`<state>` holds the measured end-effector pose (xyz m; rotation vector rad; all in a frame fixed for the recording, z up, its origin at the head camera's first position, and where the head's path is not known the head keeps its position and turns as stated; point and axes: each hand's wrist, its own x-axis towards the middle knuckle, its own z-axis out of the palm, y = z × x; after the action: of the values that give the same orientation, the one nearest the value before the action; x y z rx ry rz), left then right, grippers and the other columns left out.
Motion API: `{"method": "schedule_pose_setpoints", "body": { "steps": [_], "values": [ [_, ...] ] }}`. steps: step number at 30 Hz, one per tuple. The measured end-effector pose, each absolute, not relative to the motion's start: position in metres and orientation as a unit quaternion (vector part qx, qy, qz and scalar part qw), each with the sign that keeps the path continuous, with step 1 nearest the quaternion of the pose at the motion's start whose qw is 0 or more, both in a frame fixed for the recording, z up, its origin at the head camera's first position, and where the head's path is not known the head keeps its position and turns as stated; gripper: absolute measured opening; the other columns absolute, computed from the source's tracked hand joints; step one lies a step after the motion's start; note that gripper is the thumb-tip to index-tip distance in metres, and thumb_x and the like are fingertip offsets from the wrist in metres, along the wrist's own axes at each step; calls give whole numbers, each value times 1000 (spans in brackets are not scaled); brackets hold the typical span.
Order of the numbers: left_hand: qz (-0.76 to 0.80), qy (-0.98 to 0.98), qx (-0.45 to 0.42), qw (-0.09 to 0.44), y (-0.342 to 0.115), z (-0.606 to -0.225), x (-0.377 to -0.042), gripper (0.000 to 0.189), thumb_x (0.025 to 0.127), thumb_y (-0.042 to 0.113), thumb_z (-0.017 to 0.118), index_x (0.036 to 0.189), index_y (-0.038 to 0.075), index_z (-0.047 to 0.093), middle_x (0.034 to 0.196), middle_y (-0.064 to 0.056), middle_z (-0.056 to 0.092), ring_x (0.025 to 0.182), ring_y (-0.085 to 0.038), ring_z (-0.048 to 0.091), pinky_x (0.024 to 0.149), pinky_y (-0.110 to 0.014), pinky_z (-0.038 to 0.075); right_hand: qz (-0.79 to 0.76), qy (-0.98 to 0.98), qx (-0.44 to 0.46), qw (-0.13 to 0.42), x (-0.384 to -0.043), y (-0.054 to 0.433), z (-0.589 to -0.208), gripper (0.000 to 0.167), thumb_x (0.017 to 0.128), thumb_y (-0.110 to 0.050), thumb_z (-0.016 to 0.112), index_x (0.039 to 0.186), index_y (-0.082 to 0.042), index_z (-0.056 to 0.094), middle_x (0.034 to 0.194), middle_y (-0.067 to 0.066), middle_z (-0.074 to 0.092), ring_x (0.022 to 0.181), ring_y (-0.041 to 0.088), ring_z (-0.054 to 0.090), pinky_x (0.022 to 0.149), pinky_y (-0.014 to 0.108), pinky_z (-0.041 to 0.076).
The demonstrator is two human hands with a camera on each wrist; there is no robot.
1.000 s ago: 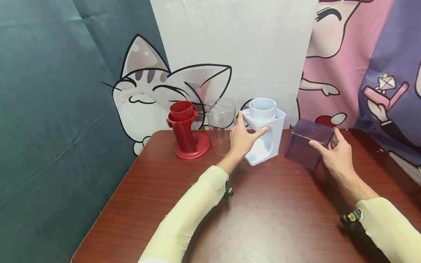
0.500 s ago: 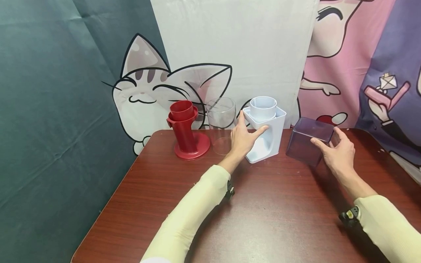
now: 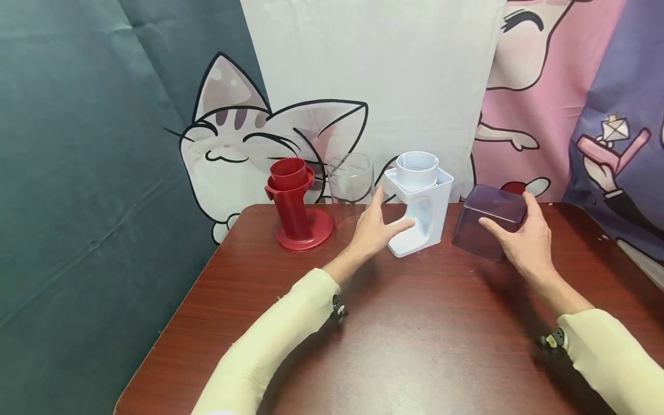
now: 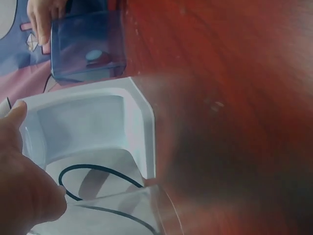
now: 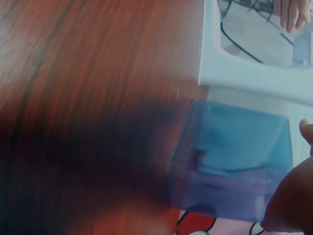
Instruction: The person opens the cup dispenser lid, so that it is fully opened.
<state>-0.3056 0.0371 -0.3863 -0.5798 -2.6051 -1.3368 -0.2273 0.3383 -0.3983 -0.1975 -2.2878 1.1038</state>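
A white plastic stand [image 3: 438,207] with a round collar [image 3: 417,170] on top and a curved cut-out in its front stands upright on the table. My left hand [image 3: 370,230] is just left of it, thumb and fingers spread wide and holding nothing. To the right, a see-through purple square box [image 3: 479,230] rests on the table. My right hand [image 3: 526,242] is at the box's right side, fingers spread around its corner; whether a fingertip touches it is hard to tell. In the right wrist view the purple box [image 5: 234,156] lies beside the white stand [image 5: 244,73].
A red stand [image 3: 293,213] with a round base and a cup-like top stands at the back left. Between it and the white stand is a clear cylinder [image 3: 350,190]. A printed cloth [image 3: 415,75] hangs behind the brown table [image 3: 394,346].
My left hand has let go of the white stand and drawn back to the left. My right hand's fingers have spread and loosened from the purple box. The stand and box have barely moved.
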Motion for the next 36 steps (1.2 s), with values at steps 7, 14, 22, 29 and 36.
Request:
{"method": "schedule_pose_setpoints", "body": {
  "steps": [7,14,22,29,36],
  "values": [
    [-440,-864,-232,86,-5,-387,-286,95,89,43,87,164,15,37,160,1,53,147,-16,48,119,-49,40,403,-858,-25,317,-231,317,-391,100,86,-24,88,164,-1,30,163,29,38,148,51,36,125,62,21],
    [-480,-829,-244,151,-53,-385,-278,68,89,33,89,148,19,57,137,0,71,126,-17,66,105,-44,52,395,-867,11,303,-235,301,-387,106,88,-24,88,168,-4,23,171,23,26,158,45,24,126,65,17],
    [-472,-788,-226,325,-116,-372,-292,57,90,25,88,140,13,63,133,-4,70,122,-19,65,107,-41,51,411,-872,28,263,-244,285,-375,111,90,-33,87,171,-11,15,174,15,22,157,44,27,125,65,21],
    [-433,-811,-161,358,-156,-367,-310,86,89,38,86,159,13,44,155,-9,51,133,-34,52,106,-51,48,442,-867,26,228,-258,279,-361,112,92,-41,85,170,-7,13,173,22,23,158,43,25,124,66,22],
    [-438,-850,-75,282,-168,-367,-325,107,89,48,84,170,14,22,173,-7,31,154,-30,36,122,-55,36,528,-832,33,169,-275,276,-355,111,94,-34,84,170,-4,8,175,17,15,161,34,18,128,53,20]
  ]
}}
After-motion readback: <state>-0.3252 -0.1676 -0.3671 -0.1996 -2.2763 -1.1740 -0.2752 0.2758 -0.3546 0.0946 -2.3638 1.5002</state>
